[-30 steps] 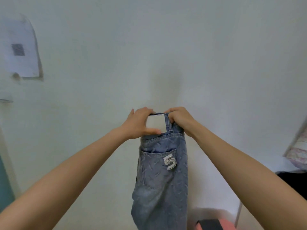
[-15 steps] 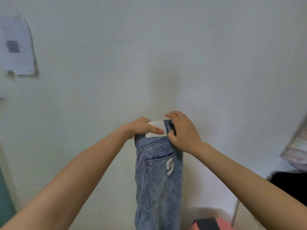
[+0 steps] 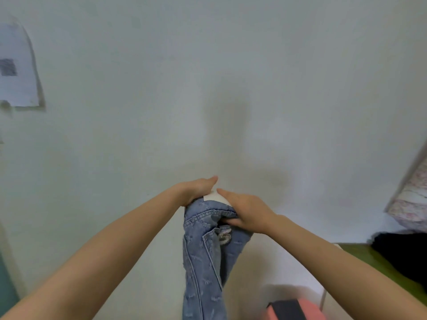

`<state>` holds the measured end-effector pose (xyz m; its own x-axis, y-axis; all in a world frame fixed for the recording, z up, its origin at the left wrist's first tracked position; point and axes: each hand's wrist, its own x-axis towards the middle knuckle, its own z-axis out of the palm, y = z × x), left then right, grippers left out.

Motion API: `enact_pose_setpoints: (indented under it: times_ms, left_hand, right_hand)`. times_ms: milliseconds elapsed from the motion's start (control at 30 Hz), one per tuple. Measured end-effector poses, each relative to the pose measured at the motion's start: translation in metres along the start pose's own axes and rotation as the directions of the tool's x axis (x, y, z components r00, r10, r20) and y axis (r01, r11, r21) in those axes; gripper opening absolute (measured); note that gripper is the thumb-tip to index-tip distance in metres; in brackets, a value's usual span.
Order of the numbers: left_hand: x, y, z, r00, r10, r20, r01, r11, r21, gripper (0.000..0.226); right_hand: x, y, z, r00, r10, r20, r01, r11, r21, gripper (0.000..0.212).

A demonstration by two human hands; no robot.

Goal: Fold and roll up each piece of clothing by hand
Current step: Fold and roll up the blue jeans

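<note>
Counting across from the left, I make out one sheet of paper stuck up in the upper left, two bare hands, one pair of jeans, one pink thing with a dark strap at the bottom edge, one black cloth and one floral fabric at the right edge.

The left hand clasps the waistband's left end, thumb raised, its fingers hidden behind the denim. The right hand lies over the bunched top, fingers nearly straight, thumb hooked under a fold. Between them shows a white patch. The jeans hang from mid-frame down to the bottom edge.

A pale wall fills most of the view. A green surface at lower right carries the black cloth, and the right forearm crosses in front of it.
</note>
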<state>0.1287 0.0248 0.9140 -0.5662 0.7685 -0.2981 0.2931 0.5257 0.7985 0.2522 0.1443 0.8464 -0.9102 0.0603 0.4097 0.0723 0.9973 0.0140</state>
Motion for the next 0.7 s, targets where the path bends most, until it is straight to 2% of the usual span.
enact_pose_setpoints:
  times_ms: [133,233,267,333,367,400,467,500,567,600,633,700]
  left_hand:
    - [-0.005,-0.006,-0.006,0.998,0.022,-0.061,-0.002,0.951,0.311,0.08]
    - [0.0,-0.016,-0.01,0.968,0.146,-0.205,-0.044,0.9,0.433,0.09]
    - [0.0,-0.021,-0.009,0.926,0.232,-0.299,-0.068,0.88,0.471,0.091]
    - [-0.012,-0.032,-0.001,0.784,0.432,-0.445,-0.118,0.808,0.577,0.086]
    - [-0.021,-0.039,0.009,0.725,0.541,-0.427,-0.14,0.722,0.677,0.092]
    - [-0.031,-0.049,0.023,0.701,0.619,-0.353,-0.147,0.61,0.778,0.104]
    - [-0.04,-0.068,0.044,0.732,0.652,-0.198,-0.099,0.389,0.916,0.124]
    - [-0.037,-0.076,0.047,0.755,0.634,-0.167,-0.067,0.328,0.942,0.128]
    - [-0.024,-0.08,0.038,0.754,0.641,-0.139,-0.06,0.279,0.959,0.129]
    - [-0.017,-0.078,0.032,0.737,0.666,-0.118,-0.086,0.265,0.96,0.127]
    - [-0.013,-0.073,0.026,0.728,0.679,-0.094,-0.126,0.267,0.955,0.123]
    - [-0.005,-0.064,0.02,0.742,0.666,-0.077,-0.2,0.329,0.923,0.11]
  right_hand:
    - [0.02,-0.013,-0.011,0.993,0.023,0.112,-0.038,0.99,0.133,0.031]
    - [0.035,-0.02,-0.017,0.969,0.078,0.234,-0.129,0.968,0.213,0.019]
    - [0.038,-0.021,-0.018,0.958,0.113,0.264,-0.171,0.962,0.212,0.018]
    - [0.043,-0.02,-0.017,0.942,0.173,0.287,-0.245,0.94,0.237,0.019]
    - [0.045,-0.019,-0.017,0.94,0.184,0.288,-0.262,0.928,0.264,0.017]
    - [0.046,-0.018,-0.016,0.935,0.191,0.299,-0.281,0.914,0.294,0.016]
    - [0.05,-0.017,-0.021,0.919,0.207,0.336,-0.328,0.875,0.356,0.018]
    - [0.051,-0.017,-0.024,0.907,0.207,0.367,-0.349,0.858,0.377,0.016]
    - [0.053,-0.014,-0.034,0.879,0.181,0.44,-0.369,0.844,0.39,0.009]
    - [0.053,-0.012,-0.04,0.859,0.167,0.483,-0.381,0.839,0.387,0.015]
    - [0.052,-0.01,-0.046,0.829,0.16,0.536,-0.402,0.837,0.372,0.02]
    - [0.051,-0.004,-0.055,0.731,0.153,0.665,-0.462,0.828,0.317,0.018]
